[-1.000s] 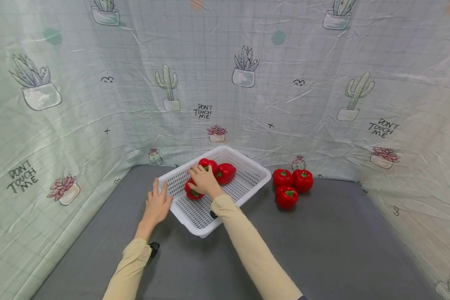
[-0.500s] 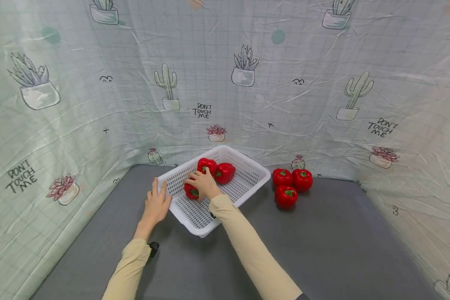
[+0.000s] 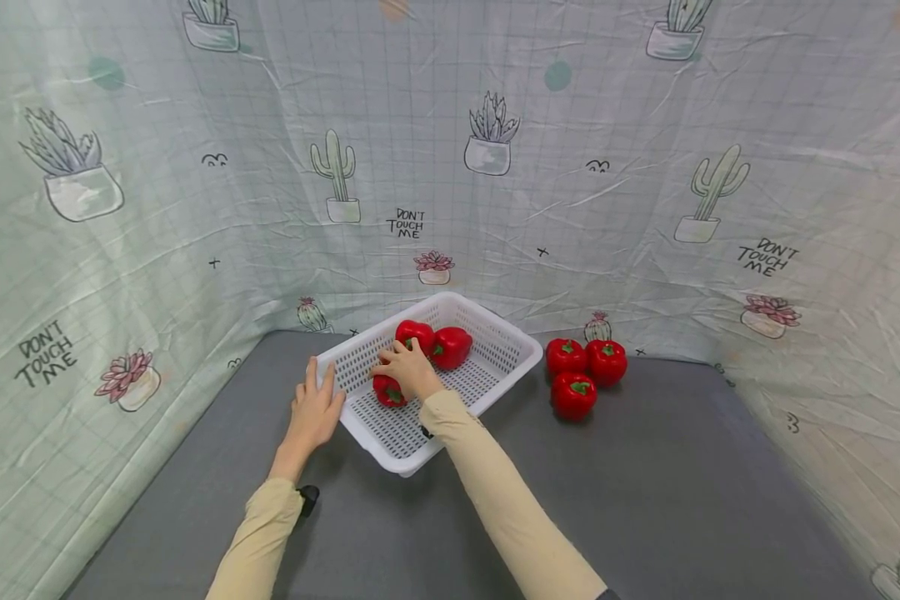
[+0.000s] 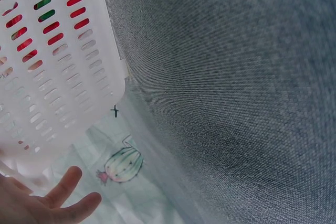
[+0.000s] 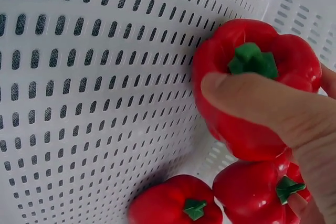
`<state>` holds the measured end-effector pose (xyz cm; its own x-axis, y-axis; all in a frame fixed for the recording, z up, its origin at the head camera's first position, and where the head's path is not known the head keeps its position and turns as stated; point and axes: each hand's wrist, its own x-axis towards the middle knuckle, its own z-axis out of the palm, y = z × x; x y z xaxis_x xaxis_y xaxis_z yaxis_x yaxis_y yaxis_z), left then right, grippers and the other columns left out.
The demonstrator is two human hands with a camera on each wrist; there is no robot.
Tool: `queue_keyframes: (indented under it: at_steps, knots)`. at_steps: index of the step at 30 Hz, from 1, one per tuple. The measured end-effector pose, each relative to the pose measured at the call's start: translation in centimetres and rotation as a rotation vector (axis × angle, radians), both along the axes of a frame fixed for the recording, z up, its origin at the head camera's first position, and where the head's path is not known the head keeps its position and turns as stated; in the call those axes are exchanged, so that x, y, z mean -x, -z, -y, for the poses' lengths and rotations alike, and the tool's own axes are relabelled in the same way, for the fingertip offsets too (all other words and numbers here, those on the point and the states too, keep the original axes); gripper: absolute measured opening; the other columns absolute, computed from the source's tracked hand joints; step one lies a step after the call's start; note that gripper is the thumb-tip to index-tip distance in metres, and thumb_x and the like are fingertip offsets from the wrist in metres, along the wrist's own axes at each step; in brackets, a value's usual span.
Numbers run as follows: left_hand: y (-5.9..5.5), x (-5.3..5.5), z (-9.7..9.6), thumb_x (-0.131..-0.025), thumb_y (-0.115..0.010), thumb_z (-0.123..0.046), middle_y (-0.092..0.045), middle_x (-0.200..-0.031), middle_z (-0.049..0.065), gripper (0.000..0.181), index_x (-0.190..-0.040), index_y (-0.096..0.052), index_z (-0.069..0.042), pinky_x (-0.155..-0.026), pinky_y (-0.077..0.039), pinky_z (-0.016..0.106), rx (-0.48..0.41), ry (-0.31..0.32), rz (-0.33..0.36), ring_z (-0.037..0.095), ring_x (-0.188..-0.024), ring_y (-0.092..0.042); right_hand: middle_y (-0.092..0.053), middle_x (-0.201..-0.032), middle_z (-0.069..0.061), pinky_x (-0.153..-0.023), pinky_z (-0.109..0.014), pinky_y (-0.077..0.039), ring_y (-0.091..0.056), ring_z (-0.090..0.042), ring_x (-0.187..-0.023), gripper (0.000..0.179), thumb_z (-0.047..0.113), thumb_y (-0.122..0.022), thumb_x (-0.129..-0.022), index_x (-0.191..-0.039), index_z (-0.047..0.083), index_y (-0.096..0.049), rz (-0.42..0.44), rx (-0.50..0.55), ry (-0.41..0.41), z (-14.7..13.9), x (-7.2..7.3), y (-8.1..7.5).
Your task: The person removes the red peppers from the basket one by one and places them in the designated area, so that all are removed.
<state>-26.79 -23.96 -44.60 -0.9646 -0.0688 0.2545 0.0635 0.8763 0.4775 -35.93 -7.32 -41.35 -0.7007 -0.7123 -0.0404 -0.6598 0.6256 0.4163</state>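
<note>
In the head view, a white perforated plastic basket (image 3: 495, 325) sits at an angle on the table with three red bell peppers inside. My right hand (image 3: 411, 372) reaches into it and grips the nearest bell pepper (image 3: 390, 393). The right wrist view has the thumb (image 5: 247, 98) lying across this pepper beside its green stem, with other fingers partly hidden on the far side. Just behind are two more peppers, a left one (image 3: 412, 333) and a right one (image 3: 452, 347). My left hand (image 3: 315, 414) rests at the basket's left corner, fingers extended along its outside.
Three more red bell peppers (image 3: 573, 395) stand grouped on the grey table (image 3: 645, 483), right of the basket. A pale curtain (image 3: 450, 200) printed with cacti hangs behind and at both sides, close to the basket's back corner.
My right hand has drawn back slightly from the rear peppers, and the nearest pepper has shifted a little towards me. The left hand and the basket stay in place.
</note>
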Motion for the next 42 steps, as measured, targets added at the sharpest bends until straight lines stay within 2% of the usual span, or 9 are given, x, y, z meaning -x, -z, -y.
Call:
queue_keyframes:
  at_steps: [7,15,20,25,34,42]
  knots:
    - [0.0,0.1,-0.1,-0.092,-0.036,-0.025,0.003,-0.148,0.024,0.057,-0.140,-0.020,0.001,-0.087,-0.025,0.063,-0.003,0.000,0.007,0.048,-0.112,-0.027,-0.037,-0.137,0.005,-0.102,-0.045,-0.026,-0.030,-0.020,-0.124,0.079,0.045,-0.075,-0.061,-0.130,0.044,-0.037,0.027,0.008,0.013,0.0,0.2,0.1]
    - [0.0,0.1,0.0,-0.092,-0.037,-0.024,0.003,-0.148,0.024,0.057,-0.140,-0.020,0.002,-0.087,-0.025,0.063,-0.002,-0.004,0.013,0.048,-0.112,-0.026,-0.043,-0.133,0.005,-0.101,-0.045,-0.024,-0.032,-0.018,-0.123,0.079,0.047,-0.075,-0.061,-0.130,0.036,-0.039,0.049,0.048,0.037,0.1,0.2,0.1]
    - [-0.1,0.2,0.1,-0.092,-0.037,-0.024,0.004,-0.148,0.024,0.057,-0.140,-0.020,0.002,-0.087,-0.024,0.062,0.005,-0.003,0.013,0.048,-0.112,-0.026,-0.047,-0.133,0.006,-0.103,-0.047,-0.022,-0.034,-0.017,-0.124,0.085,0.045,-0.076,-0.061,-0.135,0.030,-0.035,0.102,0.084,0.058,0.2,0.2,0.0]
    - [-0.1,0.2,0.0,-0.092,-0.037,-0.024,0.003,-0.148,0.024,0.057,-0.140,-0.020,0.001,-0.086,-0.025,0.062,0.003,-0.005,0.019,0.048,-0.111,-0.027,-0.044,-0.136,0.002,-0.104,-0.048,-0.022,-0.033,-0.019,-0.126,0.091,0.047,-0.075,-0.061,-0.138,0.025,-0.031,0.160,0.137,0.080,0.1,0.2,0.0]
    - [-0.2,0.1,0.0,-0.092,-0.038,-0.024,0.001,-0.147,0.025,0.057,-0.140,-0.021,0.002,-0.084,-0.027,0.062,0.013,-0.006,0.002,0.048,-0.109,-0.028,-0.044,-0.134,0.000,-0.098,-0.046,-0.028,-0.035,-0.021,-0.119,0.082,0.048,-0.073,-0.062,-0.133,0.030,-0.035,0.193,0.219,0.100,0.3,0.0,-0.5]
    - [-0.1,0.1,0.0,-0.091,-0.037,-0.024,0.000,-0.147,0.025,0.057,-0.140,-0.021,0.002,-0.087,-0.025,0.063,0.003,-0.001,0.010,0.049,-0.112,-0.027,-0.047,-0.131,-0.003,-0.096,-0.047,-0.032,-0.036,-0.023,-0.119,0.078,0.051,-0.067,-0.067,-0.135,0.028,-0.037,0.170,0.207,0.111,0.6,-0.6,-1.3]
